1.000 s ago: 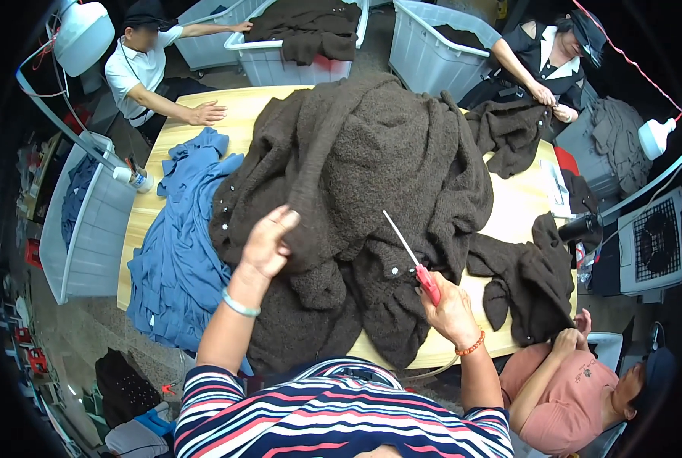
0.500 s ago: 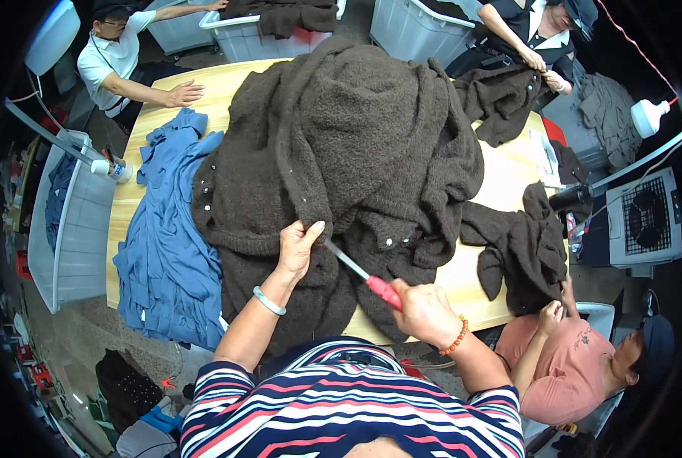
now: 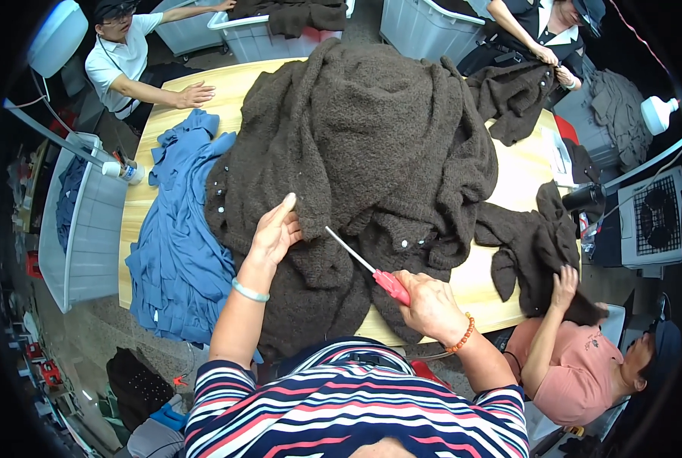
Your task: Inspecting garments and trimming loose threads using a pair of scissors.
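Dark brown, nubbly knit garments [image 3: 379, 137] lie heaped just beyond the loosely open left hand [image 3: 275, 237], which grips nothing I can see, while the right hand [image 3: 430, 304], wrapped round a slim red-handled metal tool [image 3: 387, 283], could snag yarn by slipping.

There are three co-workers [image 3: 121, 65] [image 3: 535, 27] [image 3: 577, 374], two bracelets [image 3: 249, 292] [image 3: 463, 340], two lamps [image 3: 55, 38] [image 3: 657, 114], one table [image 3: 528, 179], one red-handled tool [image 3: 390, 287] and at least four bins [image 3: 93, 229] [image 3: 192, 34] [image 3: 258, 44] [image 3: 425, 27].
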Demonstrator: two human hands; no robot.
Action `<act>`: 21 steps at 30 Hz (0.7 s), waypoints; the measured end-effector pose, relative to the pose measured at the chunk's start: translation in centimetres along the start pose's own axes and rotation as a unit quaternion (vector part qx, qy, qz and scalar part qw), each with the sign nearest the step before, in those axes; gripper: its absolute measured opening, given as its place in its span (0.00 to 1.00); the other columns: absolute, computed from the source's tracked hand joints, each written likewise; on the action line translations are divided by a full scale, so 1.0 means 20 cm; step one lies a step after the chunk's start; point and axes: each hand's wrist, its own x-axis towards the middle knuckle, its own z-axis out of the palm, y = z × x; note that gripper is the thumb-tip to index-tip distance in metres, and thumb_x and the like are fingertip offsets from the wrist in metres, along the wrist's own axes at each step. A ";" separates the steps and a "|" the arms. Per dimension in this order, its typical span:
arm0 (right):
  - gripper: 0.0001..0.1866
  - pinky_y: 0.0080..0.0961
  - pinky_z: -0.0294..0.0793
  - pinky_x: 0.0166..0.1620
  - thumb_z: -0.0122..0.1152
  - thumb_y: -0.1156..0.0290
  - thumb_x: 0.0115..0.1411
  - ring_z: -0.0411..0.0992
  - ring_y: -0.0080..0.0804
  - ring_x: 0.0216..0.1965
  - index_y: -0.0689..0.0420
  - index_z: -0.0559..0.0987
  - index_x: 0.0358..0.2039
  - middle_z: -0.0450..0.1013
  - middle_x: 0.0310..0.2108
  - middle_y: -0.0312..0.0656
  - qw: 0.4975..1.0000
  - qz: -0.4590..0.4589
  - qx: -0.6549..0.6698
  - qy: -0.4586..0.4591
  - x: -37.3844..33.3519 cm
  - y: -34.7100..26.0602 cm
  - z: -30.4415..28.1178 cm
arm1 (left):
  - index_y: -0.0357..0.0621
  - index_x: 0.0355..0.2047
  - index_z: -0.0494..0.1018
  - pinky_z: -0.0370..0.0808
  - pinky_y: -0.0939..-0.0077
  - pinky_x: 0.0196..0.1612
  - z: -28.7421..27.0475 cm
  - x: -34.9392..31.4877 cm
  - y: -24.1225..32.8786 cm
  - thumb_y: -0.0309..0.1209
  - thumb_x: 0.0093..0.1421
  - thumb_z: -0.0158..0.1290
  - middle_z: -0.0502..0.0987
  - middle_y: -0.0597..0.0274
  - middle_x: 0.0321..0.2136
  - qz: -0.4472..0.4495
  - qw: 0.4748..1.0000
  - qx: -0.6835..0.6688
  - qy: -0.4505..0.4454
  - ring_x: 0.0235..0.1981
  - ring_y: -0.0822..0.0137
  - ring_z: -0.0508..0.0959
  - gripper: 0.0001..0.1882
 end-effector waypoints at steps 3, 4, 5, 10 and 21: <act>0.13 0.42 0.75 0.36 0.60 0.70 0.55 0.76 0.47 0.32 0.56 0.74 0.41 0.75 0.26 0.48 1.000 0.007 0.001 -0.001 0.06 -0.02 -0.01 | 0.41 0.40 0.75 0.78 0.77 0.38 0.03 0.07 -0.01 0.30 0.63 0.54 0.80 0.62 0.35 0.024 1.000 0.005 0.003 0.33 0.71 0.80 0.08; 0.14 0.42 0.74 0.36 0.62 0.72 0.53 0.76 0.49 0.32 0.57 0.75 0.41 0.75 0.26 0.49 1.000 0.025 0.002 -0.013 0.08 -0.03 -0.02 | 0.41 0.40 0.75 0.78 0.77 0.38 0.02 0.09 -0.04 0.30 0.63 0.54 0.80 0.62 0.35 0.023 1.000 0.005 0.002 0.33 0.71 0.80 0.08; 0.12 0.43 0.74 0.35 0.61 0.70 0.55 0.76 0.50 0.30 0.57 0.75 0.41 0.75 0.25 0.51 1.000 0.024 -0.006 -0.005 0.10 -0.04 -0.02 | 0.39 0.40 0.75 0.78 0.77 0.38 0.01 0.10 -0.08 0.28 0.63 0.54 0.80 0.62 0.34 0.071 0.997 0.024 0.012 0.33 0.71 0.80 0.08; 0.09 0.45 0.74 0.32 0.59 0.69 0.56 0.76 0.52 0.25 0.56 0.75 0.37 0.74 0.19 0.52 0.999 0.024 -0.041 -0.019 0.17 -0.06 -0.03 | 0.37 0.31 0.76 0.72 0.85 0.35 0.04 0.09 -0.22 0.21 0.61 0.56 0.78 0.69 0.29 0.209 0.972 0.104 0.021 0.29 0.80 0.74 0.01; 0.10 0.45 0.74 0.30 0.60 0.67 0.56 0.76 0.52 0.24 0.57 0.76 0.37 0.73 0.18 0.53 0.998 -0.016 -0.046 -0.029 0.24 -0.03 -0.02 | 0.38 0.35 0.76 0.73 0.83 0.38 -0.04 0.11 -0.27 0.20 0.60 0.56 0.79 0.67 0.33 0.241 0.964 0.112 0.025 0.32 0.78 0.76 0.03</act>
